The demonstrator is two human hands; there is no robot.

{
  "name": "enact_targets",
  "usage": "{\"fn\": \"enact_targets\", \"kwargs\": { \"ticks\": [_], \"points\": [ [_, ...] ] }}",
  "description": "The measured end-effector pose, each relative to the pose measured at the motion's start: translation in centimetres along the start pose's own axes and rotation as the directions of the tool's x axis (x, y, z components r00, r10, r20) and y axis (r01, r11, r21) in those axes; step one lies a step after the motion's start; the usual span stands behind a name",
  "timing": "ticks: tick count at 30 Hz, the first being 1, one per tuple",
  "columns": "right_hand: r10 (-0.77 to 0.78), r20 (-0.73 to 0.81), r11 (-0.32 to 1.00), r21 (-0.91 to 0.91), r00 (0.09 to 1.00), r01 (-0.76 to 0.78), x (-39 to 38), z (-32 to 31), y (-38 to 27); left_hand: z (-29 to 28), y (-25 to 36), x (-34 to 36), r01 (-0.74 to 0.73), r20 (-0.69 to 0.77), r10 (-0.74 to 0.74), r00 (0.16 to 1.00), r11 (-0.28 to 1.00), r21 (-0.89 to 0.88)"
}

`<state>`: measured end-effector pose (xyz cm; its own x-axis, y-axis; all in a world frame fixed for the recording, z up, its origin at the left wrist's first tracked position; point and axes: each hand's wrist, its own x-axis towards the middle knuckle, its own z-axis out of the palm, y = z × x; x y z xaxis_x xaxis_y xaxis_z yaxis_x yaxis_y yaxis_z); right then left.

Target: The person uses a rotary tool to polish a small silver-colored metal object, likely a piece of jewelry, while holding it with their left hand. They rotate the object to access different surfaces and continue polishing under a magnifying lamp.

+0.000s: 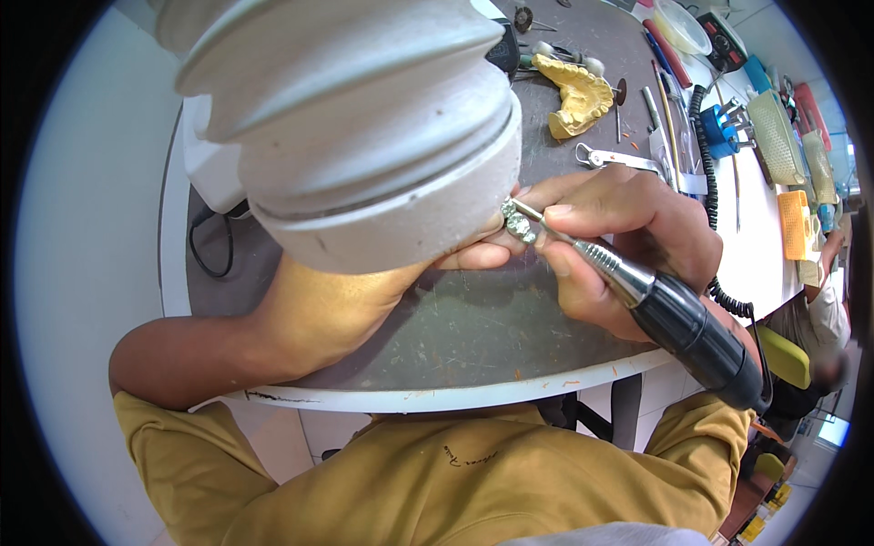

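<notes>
In my right hand [637, 223] is a rotary handpiece [687, 328] with a black body and a silver nose, gripped like a pen. My left hand [478, 256] pinches a small silvery metal dental bridge [521, 226] with lumpy, tooth-shaped units. The handpiece's tip meets or nearly meets the upper end of the bridge; I cannot tell if they touch. Fingers of both hands come close together around the bridge. A wide white ribbed hose [364, 136] hides much of my left hand.
A yellow dental cast [583, 98] and a metal caliper [621, 160] lie beyond my right hand. Past them are a coiled black cord [703, 159], a blue bur holder [722, 132] and a pale basket [774, 136]. Another person [824, 314] sits at the far right.
</notes>
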<state>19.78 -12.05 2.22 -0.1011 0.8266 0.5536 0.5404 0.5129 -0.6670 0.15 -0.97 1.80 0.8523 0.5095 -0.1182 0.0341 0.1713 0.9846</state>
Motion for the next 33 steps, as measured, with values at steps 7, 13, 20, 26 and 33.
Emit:
{"fn": "enact_targets", "kwargs": {
  "ticks": [7, 13, 20, 26, 33],
  "points": [
    [0.083, -0.012, 0.994, 0.071, 0.996, -0.082, -0.1, -0.8, 0.2, -0.1, -0.2, 0.3, -0.031, 0.013, 0.033, 0.999, 0.987, -0.155],
    [0.084, -0.048, 0.99, 0.115, 0.995, -0.078, 0.1, -0.3, 0.7, 0.3, 0.1, 0.3, 0.025, -0.014, -0.03, 0.999, 0.96, -0.28],
    [0.201, -0.013, 0.971, 0.136, 0.979, -0.198, 0.0, -0.6, -0.4, 0.4, 0.4, 0.3, 0.035, 0.019, -0.031, 0.999, 0.97, -0.24],
    [0.243, -0.028, 0.964, 0.122, 0.97, -0.238, 0.0, -0.6, -0.5, 0.4, 0.1, 0.4, 0.048, -0.006, -0.051, 0.999, 0.965, -0.259],
    [0.308, -0.037, 0.941, 0.159, 0.951, -0.298, 0.1, -0.3, -0.8, 0.4, 0.4, 0.2, 0.048, -0.006, -0.051, 0.999, 0.967, -0.25]
  ]
}}
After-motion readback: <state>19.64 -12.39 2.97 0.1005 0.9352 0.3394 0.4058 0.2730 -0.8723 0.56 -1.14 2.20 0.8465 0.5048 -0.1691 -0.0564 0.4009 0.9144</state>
